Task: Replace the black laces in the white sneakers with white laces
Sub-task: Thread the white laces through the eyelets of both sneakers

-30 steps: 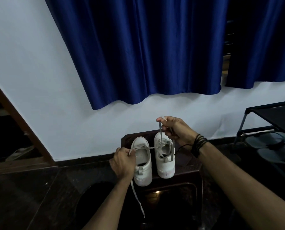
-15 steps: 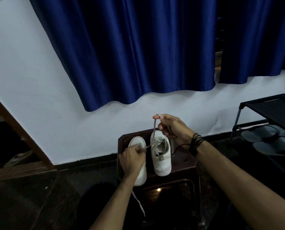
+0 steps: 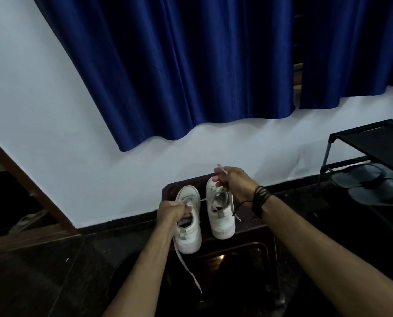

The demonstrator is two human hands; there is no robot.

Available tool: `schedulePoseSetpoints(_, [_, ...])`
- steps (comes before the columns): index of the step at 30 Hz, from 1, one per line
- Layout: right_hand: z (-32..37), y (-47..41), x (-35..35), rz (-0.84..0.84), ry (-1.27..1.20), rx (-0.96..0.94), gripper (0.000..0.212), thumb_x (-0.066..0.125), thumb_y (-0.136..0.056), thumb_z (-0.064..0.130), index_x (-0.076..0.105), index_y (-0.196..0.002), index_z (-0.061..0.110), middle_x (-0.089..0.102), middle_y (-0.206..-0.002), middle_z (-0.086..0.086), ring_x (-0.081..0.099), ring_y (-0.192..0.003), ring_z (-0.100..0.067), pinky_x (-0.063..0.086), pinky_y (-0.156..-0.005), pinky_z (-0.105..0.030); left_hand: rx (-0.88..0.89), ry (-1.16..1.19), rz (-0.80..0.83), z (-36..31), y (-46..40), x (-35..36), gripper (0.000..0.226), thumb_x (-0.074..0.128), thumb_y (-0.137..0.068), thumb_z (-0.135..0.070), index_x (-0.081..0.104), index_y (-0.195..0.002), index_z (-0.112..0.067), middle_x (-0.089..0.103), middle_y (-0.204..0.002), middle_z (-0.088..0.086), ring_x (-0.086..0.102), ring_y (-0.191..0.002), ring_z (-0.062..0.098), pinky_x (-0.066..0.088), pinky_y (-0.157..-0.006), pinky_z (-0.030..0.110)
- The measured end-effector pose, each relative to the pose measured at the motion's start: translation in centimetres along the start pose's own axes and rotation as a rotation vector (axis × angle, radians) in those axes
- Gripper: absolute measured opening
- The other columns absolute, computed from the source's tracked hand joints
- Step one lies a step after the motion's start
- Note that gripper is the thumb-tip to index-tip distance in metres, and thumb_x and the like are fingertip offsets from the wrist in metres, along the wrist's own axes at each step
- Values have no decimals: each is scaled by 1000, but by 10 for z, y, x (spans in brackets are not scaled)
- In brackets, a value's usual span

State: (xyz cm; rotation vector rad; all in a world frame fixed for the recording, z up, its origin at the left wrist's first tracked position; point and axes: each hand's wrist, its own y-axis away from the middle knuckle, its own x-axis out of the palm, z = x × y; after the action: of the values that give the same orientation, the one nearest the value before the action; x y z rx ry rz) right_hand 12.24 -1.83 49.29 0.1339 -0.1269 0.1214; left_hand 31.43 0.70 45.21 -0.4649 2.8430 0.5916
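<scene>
Biggest thing in view is the blue curtain (image 3: 179,65) hanging across the white wall (image 3: 42,115) on the far side, with a black shoe rack (image 3: 371,138) off to the right that has a pair of grey sandals (image 3: 374,186) on its lower shelf. In front of me sits a dark wooden stool (image 3: 255,227), and I've parked both white sneakers on it, heels toward me, so the eyelets face up and I can work from above.

The right sneaker (image 3: 220,211) is the one getting laced. The left sneaker (image 3: 188,227) just sits beside it, nearly touching (I think it has no lace in it, but it's dim, so don't quote me).

My left hand (image 3: 171,211) is curled tight around one run of the white lace (image 3: 186,266), whose loose tail hangs down past the near edge of the stool. That hand is basically the anchor, keeping tension so the lace doesn't slide back out of the eyelets. My right hand (image 3: 234,183) pinches the other end up high over the toe of the right sneaker, tip poking out above my fingers, pulling slack through.

There's a thin black lace (image 3: 239,205) trailing next to the right sneaker, near my wrist with the black bands (image 3: 260,199). My guess is I'm midway on this shoe.
</scene>
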Motion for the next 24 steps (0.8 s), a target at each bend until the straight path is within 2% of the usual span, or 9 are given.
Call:
schedulePoseSetpoints(4, [-9, 6, 2, 46, 299, -12, 32, 34, -106, 19, 59, -91, 7, 68, -64, -18, 59, -47, -22, 46, -45, -26, 12, 3, -2, 1, -2, 1, 13, 73, -79, 13, 68, -73, 3, 63, -52, 8, 63, -45, 13, 48, -38, 20])
schedulePoseSetpoints(8, [-6, 11, 8, 12, 438, -40, 57, 22, -106, 47, 57, -81, 9, 71, -66, -17, 60, -52, -23, 45, -49, -26, 11, -18, 0, 2, -4, 3, 23, 72, -80, 12, 65, -64, -2, 62, -46, 4, 62, -41, 10, 46, -37, 19])
schedulePoseSetpoints(11, [-2, 8, 11, -26, 113, -5, 56, 22, -106, 48, 56, -86, 8, 68, -60, -12, 59, -45, -21, 42, -39, -20, 13, -24, 7, 3, -4, 2, 24, 72, -81, 11, 65, -62, -2, 62, -46, 3, 62, -41, 9, 47, -39, 20])
schedulePoseSetpoints(14, [-2, 1, 17, -20, -249, 67, 52, 27, -105, 48, 57, -89, 9, 67, -61, -7, 62, -53, -18, 50, -48, -25, 24, -39, -2, 4, -5, 0, 22, 76, -78, 7, 67, -63, -6, 65, -55, 5, 65, -51, 14, 51, -46, 21])
schedulePoseSetpoints(17, [-7, -3, 20, -28, -266, 47, 48, 35, -105, 44, 59, -85, 6, 65, -72, -13, 65, -61, -18, 56, -55, -26, 22, -28, 14, 4, -5, -1, 10, 76, -79, 7, 71, -77, -2, 66, -55, 4, 66, -56, 16, 53, -49, 22])
schedulePoseSetpoints(20, [-21, -4, 17, -69, -58, 69, 41, 40, -106, 26, 57, -77, 4, 61, -73, -16, 63, -62, -21, 60, -59, -31, 22, -38, 21, 5, -7, -1, 10, 76, -81, 4, 71, -77, -3, 67, -61, 5, 66, -58, 15, 53, -48, 22])
schedulePoseSetpoints(22, [-28, -3, 13, -103, 213, 55, 36, 46, -102, 16, 60, -70, 7, 67, -70, -14, 67, -62, -24, 62, -72, -41, 19, -46, 24, 5, -8, -1, 14, 76, -81, 3, 68, -73, -6, 68, -64, 7, 66, -59, 15, 56, -55, 24])
schedulePoseSetpoints(23, [-30, -2, 10, -127, 369, 29, 31, 50, -98, 15, 62, -70, 11, 71, -70, -10, 70, -63, -21, 61, -75, -37, 18, -40, 28, 5, -9, -1, 16, 77, -81, 4, 68, -72, -6, 67, -62, 6, 65, -58, 15, 58, -58, 26])
schedulePoseSetpoints(24, [-29, 1, 8, -154, 530, 25, 20, 54, -94, 15, 64, -76, 14, 72, -71, -4, 70, -64, -15, 59, -70, -26, 22, -31, 32, 5, -9, 0, 18, 77, -80, 5, 66, -70, -6, 66, -60, 6, 65, -57, 15, 58, -60, 27])
